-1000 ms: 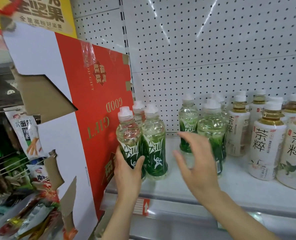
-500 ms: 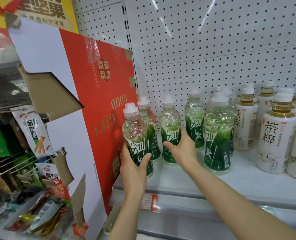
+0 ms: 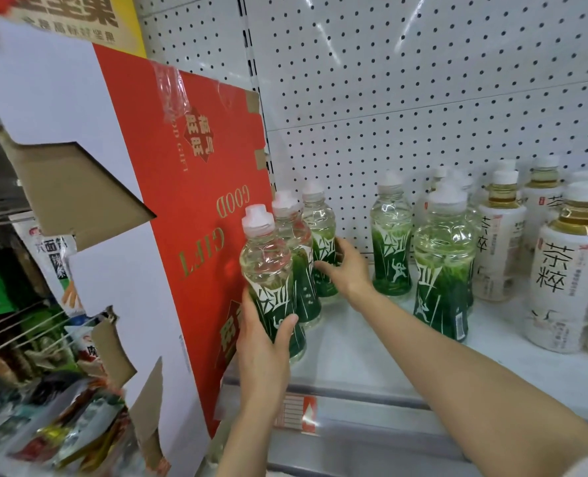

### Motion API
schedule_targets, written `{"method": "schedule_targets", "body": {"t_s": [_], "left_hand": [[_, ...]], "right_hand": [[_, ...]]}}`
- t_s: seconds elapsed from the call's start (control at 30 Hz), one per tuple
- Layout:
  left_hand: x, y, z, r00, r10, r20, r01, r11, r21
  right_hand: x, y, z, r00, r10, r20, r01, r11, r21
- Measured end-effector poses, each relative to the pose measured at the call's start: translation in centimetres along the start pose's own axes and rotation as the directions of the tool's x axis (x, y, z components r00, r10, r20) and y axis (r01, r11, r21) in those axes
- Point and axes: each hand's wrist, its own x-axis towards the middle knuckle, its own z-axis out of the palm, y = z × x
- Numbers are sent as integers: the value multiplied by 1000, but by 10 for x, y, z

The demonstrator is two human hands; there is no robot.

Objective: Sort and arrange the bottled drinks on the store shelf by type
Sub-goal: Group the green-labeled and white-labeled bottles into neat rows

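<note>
Left hand grip wraps the front green bottle, right hand grip holds the rear bottle — slide yours back snug behind, label forward.

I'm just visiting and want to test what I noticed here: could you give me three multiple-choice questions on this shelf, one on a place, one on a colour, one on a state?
1. Where do the white-label tea bottles stand?
A. right end of shelf
B. beside the red box
C. on the floor

2. What colour are the labels of the clear bottles?
A. blue
B. green
C. yellow

3. What is the left hand doing?
A. hanging idle
B. pressing the shelf
C. gripping the front bottle

Answers: 1 A, they cluster at the right. 2 B, the wraps are dark green. 3 C, its fingers and thumb wrap the bottle's lower part.
</note>
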Motion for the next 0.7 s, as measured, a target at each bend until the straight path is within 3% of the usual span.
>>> {"method": "schedule_targets", "body": {"t_s": [0.23, 0.43, 0.7], "left_hand": [[5, -6, -3, 1000, -6, 2, 6, 1000, 16], [4, -17, -7, 1000, -10, 18, 9, 998, 59], [14, -29, -7, 993, -50, 104, 44, 997, 55]], "right_hand": [[4, 3, 8, 997, -78, -15, 77, 993, -94], [-4, 10, -3, 990, -90, 106, 99, 991, -92], [-1, 12, 4, 995, -83, 47, 90, 985, -149]]}}
